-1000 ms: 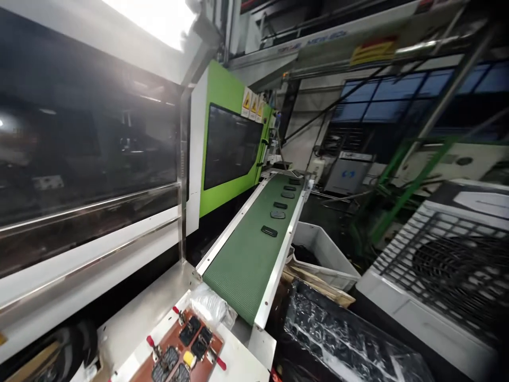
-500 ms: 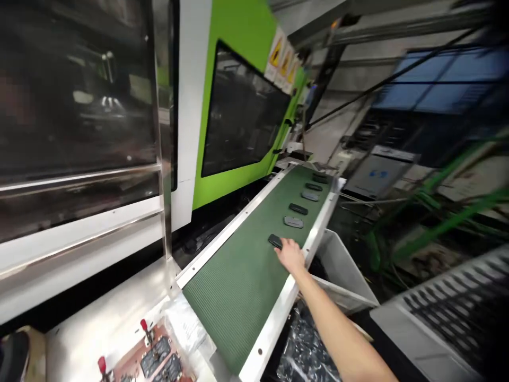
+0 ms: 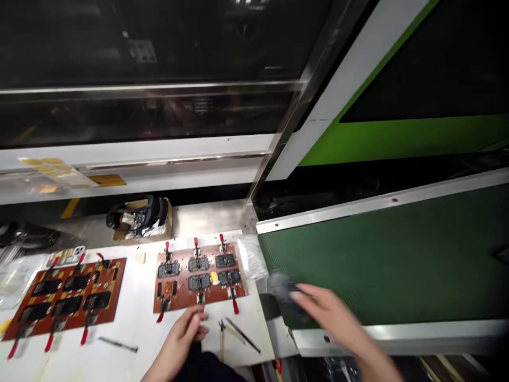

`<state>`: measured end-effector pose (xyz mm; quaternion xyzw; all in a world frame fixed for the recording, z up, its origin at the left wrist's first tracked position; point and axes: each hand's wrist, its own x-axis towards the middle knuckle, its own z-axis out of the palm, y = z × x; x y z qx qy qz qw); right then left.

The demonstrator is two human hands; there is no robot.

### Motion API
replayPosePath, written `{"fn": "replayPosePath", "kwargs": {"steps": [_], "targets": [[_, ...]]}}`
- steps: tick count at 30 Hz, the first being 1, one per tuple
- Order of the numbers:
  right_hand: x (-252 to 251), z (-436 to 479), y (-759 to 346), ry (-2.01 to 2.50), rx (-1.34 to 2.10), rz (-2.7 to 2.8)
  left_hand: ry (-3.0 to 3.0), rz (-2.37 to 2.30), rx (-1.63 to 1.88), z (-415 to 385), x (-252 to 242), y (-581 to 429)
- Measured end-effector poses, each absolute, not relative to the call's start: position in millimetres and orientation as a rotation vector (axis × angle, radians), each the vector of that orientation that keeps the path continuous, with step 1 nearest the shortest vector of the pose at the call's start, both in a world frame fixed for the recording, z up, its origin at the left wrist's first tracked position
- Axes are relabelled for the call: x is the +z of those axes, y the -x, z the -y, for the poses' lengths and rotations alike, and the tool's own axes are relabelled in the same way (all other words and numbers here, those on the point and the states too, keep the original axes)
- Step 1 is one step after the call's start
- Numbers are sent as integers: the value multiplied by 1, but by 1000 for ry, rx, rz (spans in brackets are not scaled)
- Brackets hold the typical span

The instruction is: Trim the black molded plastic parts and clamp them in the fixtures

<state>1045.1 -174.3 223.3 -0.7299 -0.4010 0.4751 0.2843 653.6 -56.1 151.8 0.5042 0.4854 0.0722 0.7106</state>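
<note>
A dark moulded part [image 3: 283, 292] is gripped by the right hand [image 3: 328, 313] at the green conveyor belt [image 3: 382, 254]; the left hand [image 3: 181, 339] is empty, half-open, beside the clamp fixture [image 3: 175, 303], six pockets already filled.

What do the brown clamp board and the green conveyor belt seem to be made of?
The brown clamp board looks like satin phenolic composite, going by its faint sheen; hard to confirm. The green conveyor belt looks like matte rubber or PVC, with fine ribbing.
</note>
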Motion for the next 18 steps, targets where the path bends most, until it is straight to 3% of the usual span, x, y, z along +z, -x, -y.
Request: {"fn": "replayPosePath", "kwargs": {"steps": [4, 8, 14, 18], "targets": [[216, 116, -885, 1568, 1576, 1066, -843, -872, 138, 39, 202, -651], [216, 75, -792, 1464, 1577, 859, -810, -998, 168, 20, 227, -590], [217, 58, -739, 1515, 1569, 850, -735, -1101, 255, 10, 223, -527], [193, 45, -713, 1459, 1589, 862, -764, -1086, 311, 1, 193, -509]]}}
